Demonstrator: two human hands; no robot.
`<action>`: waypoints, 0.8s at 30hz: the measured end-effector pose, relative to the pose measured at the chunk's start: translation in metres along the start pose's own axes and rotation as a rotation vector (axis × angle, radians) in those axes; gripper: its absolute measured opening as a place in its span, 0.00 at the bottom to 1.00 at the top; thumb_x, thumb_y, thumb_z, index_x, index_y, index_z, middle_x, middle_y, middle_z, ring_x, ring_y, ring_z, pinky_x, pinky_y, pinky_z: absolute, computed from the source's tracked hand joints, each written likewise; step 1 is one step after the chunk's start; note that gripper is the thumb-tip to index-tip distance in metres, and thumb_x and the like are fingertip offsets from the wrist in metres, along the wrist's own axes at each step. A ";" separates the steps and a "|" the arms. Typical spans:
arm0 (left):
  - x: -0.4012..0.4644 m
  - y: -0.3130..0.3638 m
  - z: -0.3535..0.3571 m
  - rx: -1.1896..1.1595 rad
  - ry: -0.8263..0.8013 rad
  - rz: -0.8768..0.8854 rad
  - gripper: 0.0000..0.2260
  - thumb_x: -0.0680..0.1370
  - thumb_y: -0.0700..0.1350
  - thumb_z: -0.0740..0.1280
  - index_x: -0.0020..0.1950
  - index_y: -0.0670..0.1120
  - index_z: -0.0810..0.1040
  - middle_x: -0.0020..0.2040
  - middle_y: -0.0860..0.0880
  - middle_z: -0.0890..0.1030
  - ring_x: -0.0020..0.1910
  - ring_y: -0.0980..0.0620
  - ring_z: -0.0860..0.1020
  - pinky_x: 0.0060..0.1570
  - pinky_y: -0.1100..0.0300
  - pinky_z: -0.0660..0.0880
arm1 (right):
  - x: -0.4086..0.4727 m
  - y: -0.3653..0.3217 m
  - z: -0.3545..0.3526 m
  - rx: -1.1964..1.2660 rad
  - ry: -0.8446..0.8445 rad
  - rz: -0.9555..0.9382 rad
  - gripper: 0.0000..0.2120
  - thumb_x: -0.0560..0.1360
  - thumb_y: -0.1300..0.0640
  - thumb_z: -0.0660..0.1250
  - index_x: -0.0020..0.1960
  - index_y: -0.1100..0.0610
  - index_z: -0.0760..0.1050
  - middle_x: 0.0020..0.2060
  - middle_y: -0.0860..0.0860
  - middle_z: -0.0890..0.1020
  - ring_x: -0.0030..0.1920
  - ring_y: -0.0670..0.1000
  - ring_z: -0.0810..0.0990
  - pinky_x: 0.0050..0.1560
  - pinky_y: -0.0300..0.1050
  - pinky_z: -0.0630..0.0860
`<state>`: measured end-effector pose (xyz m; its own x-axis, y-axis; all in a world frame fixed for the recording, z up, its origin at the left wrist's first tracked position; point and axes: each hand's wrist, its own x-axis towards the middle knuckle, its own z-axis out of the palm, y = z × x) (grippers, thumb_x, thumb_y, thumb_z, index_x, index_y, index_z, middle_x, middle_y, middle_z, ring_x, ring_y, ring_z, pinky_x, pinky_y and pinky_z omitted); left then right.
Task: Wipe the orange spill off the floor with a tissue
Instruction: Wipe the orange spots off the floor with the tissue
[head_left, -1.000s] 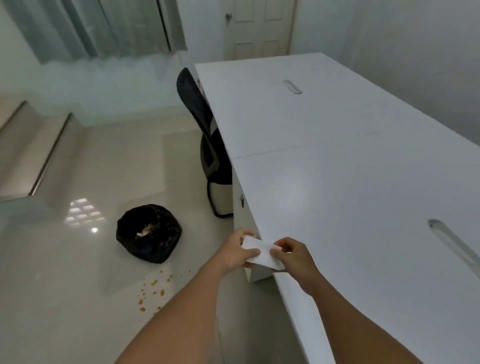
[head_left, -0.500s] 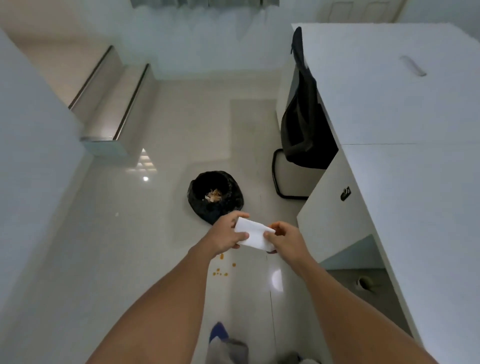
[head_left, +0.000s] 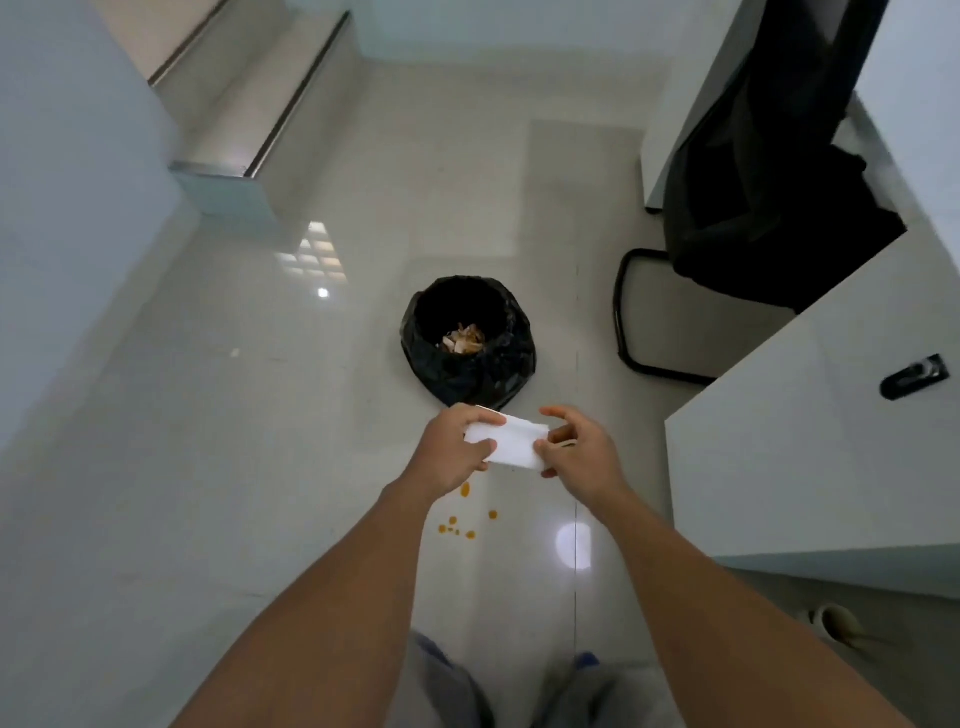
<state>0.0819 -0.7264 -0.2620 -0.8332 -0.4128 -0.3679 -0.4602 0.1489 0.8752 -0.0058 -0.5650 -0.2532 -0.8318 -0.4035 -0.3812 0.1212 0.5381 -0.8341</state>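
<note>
A folded white tissue (head_left: 511, 444) is stretched between both hands at chest height above the floor. My left hand (head_left: 449, 449) pinches its left end, and my right hand (head_left: 579, 449) holds its right end with fingers curled. Below the hands, small orange drops of the spill (head_left: 465, 514) dot the glossy pale floor (head_left: 260, 415); some drops lie hidden under my left hand and forearm.
A bin lined with a black bag (head_left: 467, 340) holding scraps stands just beyond the spill. A black office chair (head_left: 753, 208) sits at the white desk (head_left: 810, 441) on the right. Steps (head_left: 249, 104) rise at the upper left. My legs show at the bottom edge.
My view has swung from the desk top down to the floor. The bin and the orange drops now lie straight ahead, and both hands still hold the tissue.
</note>
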 end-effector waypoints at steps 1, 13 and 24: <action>0.016 -0.022 0.008 -0.007 0.007 -0.016 0.13 0.77 0.33 0.70 0.57 0.48 0.84 0.61 0.49 0.76 0.55 0.48 0.78 0.37 0.63 0.82 | 0.019 0.020 0.009 -0.008 0.000 -0.006 0.20 0.75 0.66 0.70 0.65 0.54 0.76 0.44 0.53 0.79 0.44 0.53 0.82 0.38 0.46 0.85; 0.241 -0.323 0.148 0.130 0.076 0.043 0.18 0.75 0.34 0.72 0.64 0.46 0.79 0.60 0.46 0.76 0.42 0.51 0.81 0.41 0.48 0.84 | 0.259 0.326 0.131 -0.126 0.052 -0.101 0.18 0.75 0.65 0.71 0.63 0.54 0.77 0.41 0.52 0.80 0.36 0.51 0.82 0.35 0.42 0.80; 0.308 -0.438 0.226 0.501 0.063 0.226 0.20 0.76 0.40 0.73 0.68 0.42 0.77 0.66 0.42 0.75 0.63 0.44 0.75 0.65 0.56 0.68 | 0.312 0.465 0.156 -0.121 0.176 -0.064 0.14 0.73 0.66 0.70 0.57 0.54 0.81 0.40 0.53 0.82 0.39 0.54 0.84 0.44 0.51 0.84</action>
<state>-0.0425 -0.7164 -0.8301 -0.9154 -0.3715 -0.1550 -0.3741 0.6431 0.6682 -0.1241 -0.5559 -0.8220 -0.9187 -0.3103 -0.2445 0.0079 0.6043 -0.7967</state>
